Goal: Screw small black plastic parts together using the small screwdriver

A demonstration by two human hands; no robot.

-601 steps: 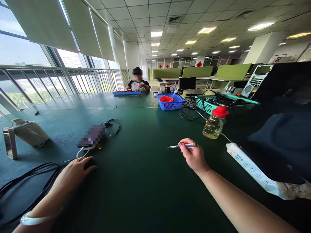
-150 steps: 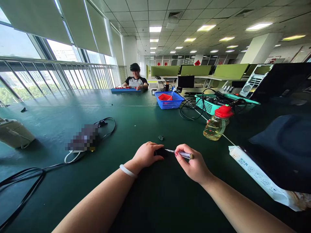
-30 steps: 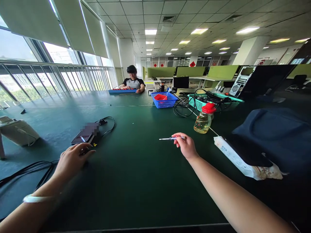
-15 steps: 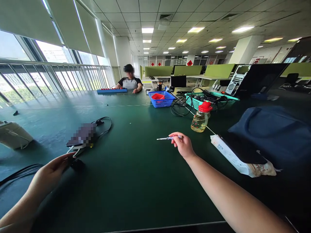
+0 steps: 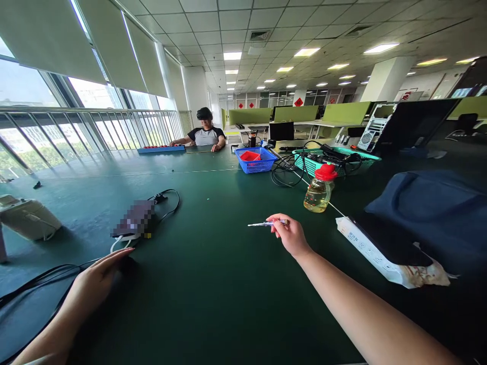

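Bright open office, windows [image 5: 34,91] left

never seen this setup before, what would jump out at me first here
First, the right hand mid-table, pinching a slim screwdriver whose tip points left above the dark green table. Just beyond it stands a red-capped bottle of yellowish liquid. At lower left, the left hand lies flat beside black cables.
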